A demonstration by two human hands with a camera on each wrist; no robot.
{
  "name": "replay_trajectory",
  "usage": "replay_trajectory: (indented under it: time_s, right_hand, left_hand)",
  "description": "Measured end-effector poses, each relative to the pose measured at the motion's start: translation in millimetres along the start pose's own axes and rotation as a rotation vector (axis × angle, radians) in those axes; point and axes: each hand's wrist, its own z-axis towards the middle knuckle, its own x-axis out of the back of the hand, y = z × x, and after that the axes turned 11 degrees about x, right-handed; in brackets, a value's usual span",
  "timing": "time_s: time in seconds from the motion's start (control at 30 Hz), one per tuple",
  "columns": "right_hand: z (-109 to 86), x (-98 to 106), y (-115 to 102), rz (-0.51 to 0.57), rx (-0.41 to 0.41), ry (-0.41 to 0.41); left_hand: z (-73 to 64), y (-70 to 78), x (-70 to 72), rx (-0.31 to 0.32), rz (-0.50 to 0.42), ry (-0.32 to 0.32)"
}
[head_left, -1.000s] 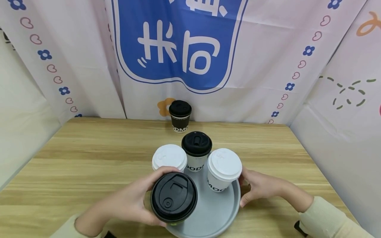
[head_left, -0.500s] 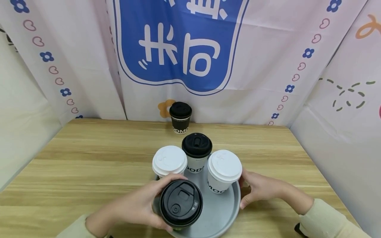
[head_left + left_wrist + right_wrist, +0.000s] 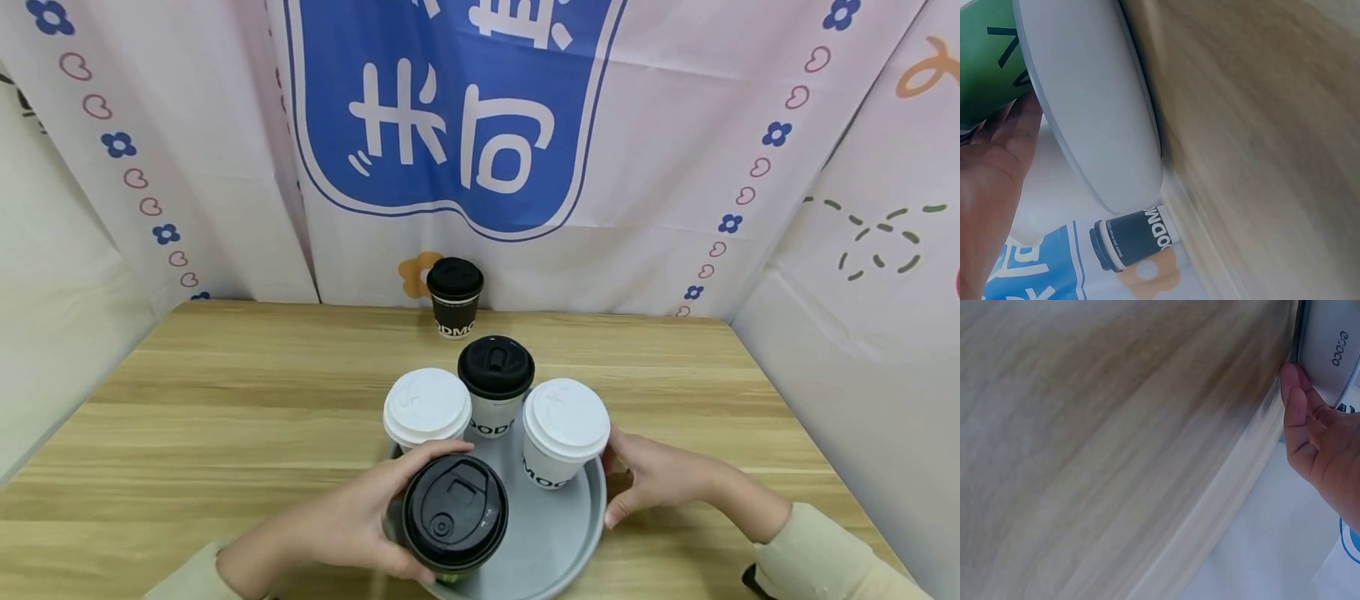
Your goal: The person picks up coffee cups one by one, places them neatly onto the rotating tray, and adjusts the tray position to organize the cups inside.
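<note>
My left hand point(image 3: 348, 521) grips a green paper coffee cup point(image 3: 988, 62) with a black lid point(image 3: 454, 512), thumb and fingers spread round it. That cup is at the near left of a round grey tray point(image 3: 551, 542), close over its surface. Two white-lidded cups, one on the left point(image 3: 427, 407) and one on the right point(image 3: 564, 429), stand on the tray. Between them at the back is a white cup with a black lid point(image 3: 495, 383). My right hand point(image 3: 656, 475) holds the tray's right side, its fingertips point(image 3: 1295, 403) at the lower edge of the wall.
A black paper cup point(image 3: 455, 298) with a black lid stands behind the tray, near the back edge of the wooden table point(image 3: 225, 400). Printed white cloth point(image 3: 660, 125) hangs behind the table, and pale walls close in both sides.
My left hand and the green cup have moved right and slightly nearer over the tray, then nearly stopped. The right hand stays at the tray's side.
</note>
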Motion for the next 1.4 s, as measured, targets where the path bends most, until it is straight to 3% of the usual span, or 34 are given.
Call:
replay_trajectory:
  time_s: [0.13, 0.37, 0.5, 0.73, 0.9, 1.2, 1.4]
  right_hand:
    - [-0.7, 1, 0, -0.003, -0.005, 0.002]
    - [-2.3, 0, 1, 0.001, -0.013, 0.005]
    - [-2.7, 0, 1, 0.006, -0.013, 0.007]
    - [-3.3, 0, 2, 0.0, -0.008, 0.009]
    - [-2.8, -1, 2, 0.01, -0.008, 0.006]
    - [-1.4, -1, 1, 0.023, -0.018, 0.0]
    - [-0.1, -1, 1, 0.025, -0.011, 0.002]
  left_hand:
    - [-3.3, 1.2, 3.1, -0.018, 0.036, 0.019]
    - [-18.2, 8.0, 12.4, 0.048, 0.062, 0.042]
    - [-28.2, 11.9, 19.3, 0.049, 0.084, 0.075]
    - [-37.0, 24.2, 36.0, -0.059, 0.141, 0.146]
    - [-35.2, 29.4, 49.8, -0.086, 0.146, 0.183]
    - [-25.2, 27.5, 78.9, -0.084, 0.089, 0.32]
    - [-14.6, 16.0, 98.7, -0.187, 0.024, 0.379]
